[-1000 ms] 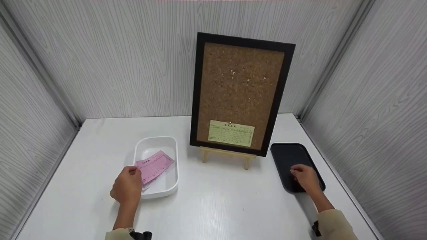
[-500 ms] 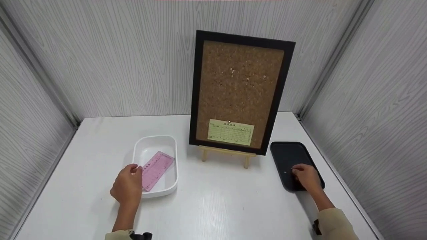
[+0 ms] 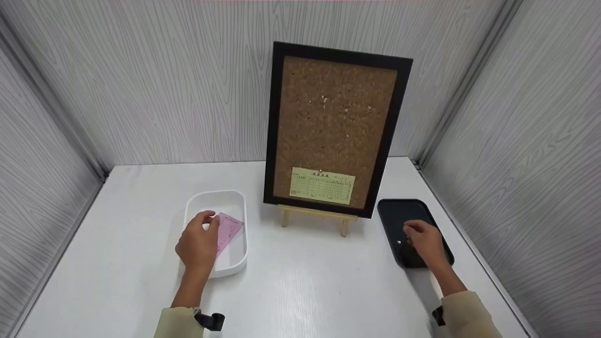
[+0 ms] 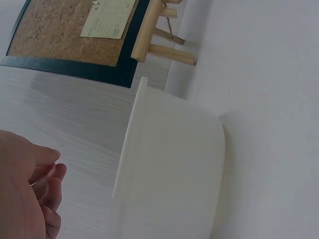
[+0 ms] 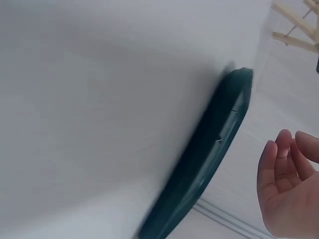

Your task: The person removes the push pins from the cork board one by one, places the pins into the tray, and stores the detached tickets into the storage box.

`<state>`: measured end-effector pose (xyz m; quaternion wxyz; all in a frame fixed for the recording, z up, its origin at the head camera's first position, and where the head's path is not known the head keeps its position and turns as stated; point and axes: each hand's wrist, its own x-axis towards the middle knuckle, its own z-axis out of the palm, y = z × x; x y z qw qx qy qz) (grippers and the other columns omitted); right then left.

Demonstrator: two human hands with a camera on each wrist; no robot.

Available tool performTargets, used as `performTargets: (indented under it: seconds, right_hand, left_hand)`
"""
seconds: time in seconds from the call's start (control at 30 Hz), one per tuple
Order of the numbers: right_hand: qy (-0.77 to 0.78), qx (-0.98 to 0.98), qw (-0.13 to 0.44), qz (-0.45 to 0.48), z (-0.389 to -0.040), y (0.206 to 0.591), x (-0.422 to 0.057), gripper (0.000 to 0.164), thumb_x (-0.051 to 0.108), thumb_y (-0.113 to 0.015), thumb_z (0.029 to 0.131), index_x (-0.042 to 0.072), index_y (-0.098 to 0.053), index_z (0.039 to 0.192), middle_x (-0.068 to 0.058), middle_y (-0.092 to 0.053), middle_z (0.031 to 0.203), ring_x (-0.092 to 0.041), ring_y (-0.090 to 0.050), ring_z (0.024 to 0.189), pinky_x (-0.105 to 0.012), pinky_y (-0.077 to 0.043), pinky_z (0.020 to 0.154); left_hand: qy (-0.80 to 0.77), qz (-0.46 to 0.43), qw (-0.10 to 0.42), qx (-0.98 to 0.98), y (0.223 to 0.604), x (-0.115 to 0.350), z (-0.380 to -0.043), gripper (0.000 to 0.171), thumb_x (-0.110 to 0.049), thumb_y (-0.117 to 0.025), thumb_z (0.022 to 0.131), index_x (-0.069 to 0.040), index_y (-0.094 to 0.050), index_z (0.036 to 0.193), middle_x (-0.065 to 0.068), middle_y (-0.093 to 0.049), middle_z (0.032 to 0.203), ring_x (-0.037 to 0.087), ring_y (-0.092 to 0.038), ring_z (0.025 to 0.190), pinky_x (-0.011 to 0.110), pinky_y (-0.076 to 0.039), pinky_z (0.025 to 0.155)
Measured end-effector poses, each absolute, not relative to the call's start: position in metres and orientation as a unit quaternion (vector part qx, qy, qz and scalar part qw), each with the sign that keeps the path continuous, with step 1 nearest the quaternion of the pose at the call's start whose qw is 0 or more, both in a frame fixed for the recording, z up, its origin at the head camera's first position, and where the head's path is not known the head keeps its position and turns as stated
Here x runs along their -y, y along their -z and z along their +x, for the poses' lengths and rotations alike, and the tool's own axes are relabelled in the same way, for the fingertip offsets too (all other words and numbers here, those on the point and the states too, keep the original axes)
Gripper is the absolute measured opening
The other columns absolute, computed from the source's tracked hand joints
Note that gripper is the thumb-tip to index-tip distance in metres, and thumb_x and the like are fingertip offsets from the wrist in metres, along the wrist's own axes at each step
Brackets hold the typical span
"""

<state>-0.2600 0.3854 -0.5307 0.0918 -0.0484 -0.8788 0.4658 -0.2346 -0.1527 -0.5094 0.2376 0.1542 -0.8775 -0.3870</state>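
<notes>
In the head view my left hand (image 3: 199,239) hovers over the left side of the white tray (image 3: 245,244), partly hiding a pink printed slip (image 3: 230,227) inside. The left wrist view shows this hand above the rim, thumb and fingers loosely curled, with nothing seen between them. My right hand (image 3: 427,241) is over the black tray (image 3: 396,213); its thumb and fingertips are close together, with no held thing visible. A small shiny push pin (image 3: 399,242) lies in that tray, left of the fingers. Any slip beneath the pink one is hidden.
Between the trays, a black-framed corkboard (image 3: 338,122) leans on a small wooden easel (image 3: 317,212). A yellow-green printed slip (image 3: 321,185) is pinned near its bottom. Pale wood-grain walls (image 3: 188,84) enclose the white table (image 3: 300,277) on three sides.
The pink slip turned and settled in the white tray, then my left hand moved right and away. A pin appeared in the black tray beside my right hand, which has risen slightly.
</notes>
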Motion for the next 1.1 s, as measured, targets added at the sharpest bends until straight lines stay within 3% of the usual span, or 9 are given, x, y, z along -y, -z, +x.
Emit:
performTargets:
  seconds: [0.4, 0.63, 0.87, 1.1]
  right_hand:
    - [-0.507, 0.846, 0.166, -0.023, -0.265, 0.510, -0.344, 0.020, 0.018, -0.069, 0.097, 0.005, -0.072, 0.111, -0.014, -0.070, 0.092, -0.018, -0.065, 0.069, -0.023, -0.053, 0.062]
    - [-0.509, 0.839, 0.190, -0.009, -0.267, 0.498, -0.316, 0.016, 0.017, -0.068, 0.098, 0.009, -0.072, 0.110, -0.014, -0.069, 0.092, -0.034, -0.066, 0.075, -0.028, -0.054, 0.062]
    - [-0.495, 0.843, 0.211, 0.018, -0.274, 0.488, -0.289, 0.018, 0.016, -0.068, 0.097, 0.006, -0.073, 0.112, -0.014, -0.072, 0.092, -0.022, -0.064, 0.071, -0.020, -0.051, 0.063]
    - [-0.496, 0.840, 0.218, 0.035, -0.280, 0.486, -0.264, 0.019, 0.014, -0.069, 0.097, 0.003, -0.072, 0.112, -0.012, -0.071, 0.093, -0.031, -0.064, 0.072, -0.021, -0.050, 0.061]
  left_hand:
    - [0.417, 0.075, 0.245, 0.872, 0.505, 0.114, -0.260, 0.023, -0.028, -0.064, 0.099, -0.014, -0.071, 0.116, 0.002, -0.074, 0.105, 0.021, -0.065, 0.081, 0.037, -0.045, 0.067]
    - [0.423, 0.062, 0.250, 0.869, 0.504, 0.090, -0.278, 0.021, -0.028, -0.067, 0.097, -0.016, -0.072, 0.114, 0.000, -0.074, 0.103, 0.019, -0.064, 0.080, 0.038, -0.046, 0.066]
    - [0.430, 0.041, 0.249, 0.867, 0.500, 0.066, -0.295, 0.022, -0.031, -0.067, 0.098, -0.018, -0.073, 0.114, -0.003, -0.074, 0.102, 0.017, -0.064, 0.078, 0.037, -0.047, 0.064]
    - [0.425, 0.016, 0.258, 0.868, 0.496, 0.046, -0.309, 0.020, -0.029, -0.068, 0.097, -0.017, -0.073, 0.113, -0.002, -0.074, 0.100, 0.016, -0.069, 0.086, 0.040, -0.052, 0.068]
